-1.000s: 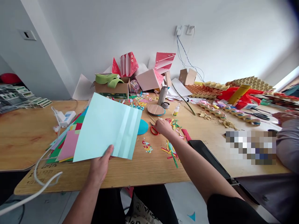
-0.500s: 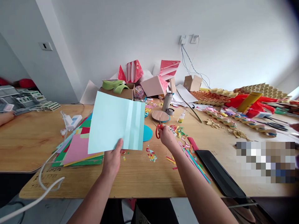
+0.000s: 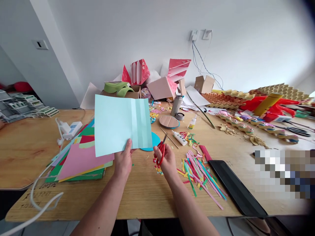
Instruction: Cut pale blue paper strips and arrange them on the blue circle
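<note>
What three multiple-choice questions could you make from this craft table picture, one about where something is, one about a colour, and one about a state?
1. Where does the stack of coloured paper lie?
A. On the table, below and behind the raised sheet
B. Inside the cardboard box
C. On the black tablet

2. What colour are the scissors' handles?
A. Blue
B. Red
C. Green

3. How is the pale blue sheet held?
A. Flat on the table, untouched
B. Rolled into a tube
C. Lifted off the table, pinched at its lower edge

Answers:
1. A, the stack rests on the wooden table, partly covered in view by the sheet.
2. B, red loops show around the right hand's fingers.
3. C, the left hand grips the bottom edge, and the sheet stands raised with fold creases showing.
</note>
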{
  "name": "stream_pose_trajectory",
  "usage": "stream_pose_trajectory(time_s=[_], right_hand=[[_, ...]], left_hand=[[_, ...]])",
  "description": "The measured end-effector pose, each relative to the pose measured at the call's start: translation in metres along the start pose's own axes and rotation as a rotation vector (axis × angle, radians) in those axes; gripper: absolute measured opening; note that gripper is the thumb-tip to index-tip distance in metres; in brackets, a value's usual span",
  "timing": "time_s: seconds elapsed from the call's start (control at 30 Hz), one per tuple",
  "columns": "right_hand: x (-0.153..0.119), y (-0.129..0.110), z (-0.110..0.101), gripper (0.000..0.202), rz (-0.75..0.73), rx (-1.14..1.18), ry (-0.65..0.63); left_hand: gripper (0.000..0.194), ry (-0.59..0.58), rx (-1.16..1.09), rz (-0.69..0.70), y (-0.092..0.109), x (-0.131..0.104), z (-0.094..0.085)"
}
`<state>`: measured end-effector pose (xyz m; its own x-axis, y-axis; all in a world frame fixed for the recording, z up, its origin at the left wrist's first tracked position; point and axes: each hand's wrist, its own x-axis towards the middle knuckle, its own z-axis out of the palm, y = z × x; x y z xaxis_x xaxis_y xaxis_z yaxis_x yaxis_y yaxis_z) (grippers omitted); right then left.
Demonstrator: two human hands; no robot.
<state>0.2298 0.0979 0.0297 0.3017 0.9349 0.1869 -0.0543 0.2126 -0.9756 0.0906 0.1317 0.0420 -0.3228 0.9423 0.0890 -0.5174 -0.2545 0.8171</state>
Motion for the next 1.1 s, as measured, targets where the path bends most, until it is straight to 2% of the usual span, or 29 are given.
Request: stream_pose_trajectory(time_s=[0.13, 0.23, 0.37, 0.53, 0.73, 0.9, 1.1], right_hand=[[0.011, -0.010, -0.007, 0.041, -0.072, 0.069, 0.060], [0.024, -0.025, -0.013, 0.042, -0.066, 0.172, 0.012], [0.042, -0.038, -0.016, 0.031, -0.015, 0.250, -0.037], [0.052, -0.034, -0.010, 0.027, 0.054, 0.379, -0.086], [0.052, -0.028, -0.008, 0.026, 0.093, 0.450, -0.093], [0.050, -0.028, -0.007, 0.029, 0.145, 0.488, -0.112], [0.048, -0.024, -0.012, 0.033, 0.025, 0.334, 0.000]], left_hand=[[0.052, -0.051, 0.011, -0.043, -0.001, -0.003, 0.000], [0.054, -0.078, 0.009, -0.099, -0.001, -0.007, 0.002], [0.055, -0.126, 0.028, -0.144, -0.001, -0.012, 0.003], [0.050, -0.160, 0.025, -0.174, -0.001, -0.014, 0.004], [0.049, -0.152, 0.024, -0.171, -0.002, -0.014, 0.004], [0.049, -0.157, 0.010, -0.219, 0.001, -0.015, 0.004], [0.055, -0.091, -0.037, -0.165, 0.004, -0.010, 0.005]])
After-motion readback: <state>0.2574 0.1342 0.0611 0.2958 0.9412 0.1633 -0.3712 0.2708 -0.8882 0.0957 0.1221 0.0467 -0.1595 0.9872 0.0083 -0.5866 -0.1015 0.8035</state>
